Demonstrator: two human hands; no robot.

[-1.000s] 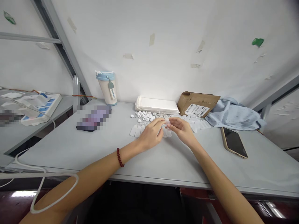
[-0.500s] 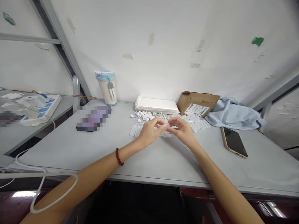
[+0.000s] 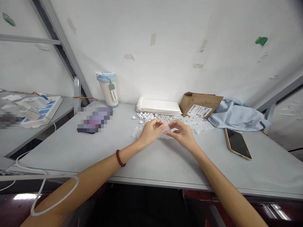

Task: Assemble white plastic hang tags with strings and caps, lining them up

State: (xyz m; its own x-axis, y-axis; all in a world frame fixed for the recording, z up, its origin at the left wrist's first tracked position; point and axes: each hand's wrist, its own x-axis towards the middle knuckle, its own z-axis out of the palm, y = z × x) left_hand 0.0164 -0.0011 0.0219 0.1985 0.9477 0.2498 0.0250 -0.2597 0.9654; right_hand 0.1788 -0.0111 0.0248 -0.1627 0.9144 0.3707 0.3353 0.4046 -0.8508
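Both hands meet over the middle of the table, fingers pinched round a small translucent plastic piece (image 3: 167, 128). My left hand (image 3: 151, 131) grips it from the left, my right hand (image 3: 181, 132) from the right; its exact kind is too small to make out. Behind the hands lie small white caps (image 3: 147, 117) in a loose pile and pale looped pieces (image 3: 167, 119). Flat clear plastic pieces (image 3: 136, 131) rest beside my left hand, and more translucent pieces (image 3: 202, 126) are spread to the right of my right hand.
A stack of white flat sheets or packs (image 3: 161, 105) stands against the wall beside an open cardboard box (image 3: 201, 104). Grey-blue cloth (image 3: 236, 116) and a phone (image 3: 238, 144) are at right. A tumbler (image 3: 109, 90) and a blurred purple item (image 3: 97, 119) are at left. A white cable (image 3: 56, 212) loops over my left forearm.
My fingertips have drawn slightly apart, and more of the translucent piece shows between them. The things on the table have stayed in place.
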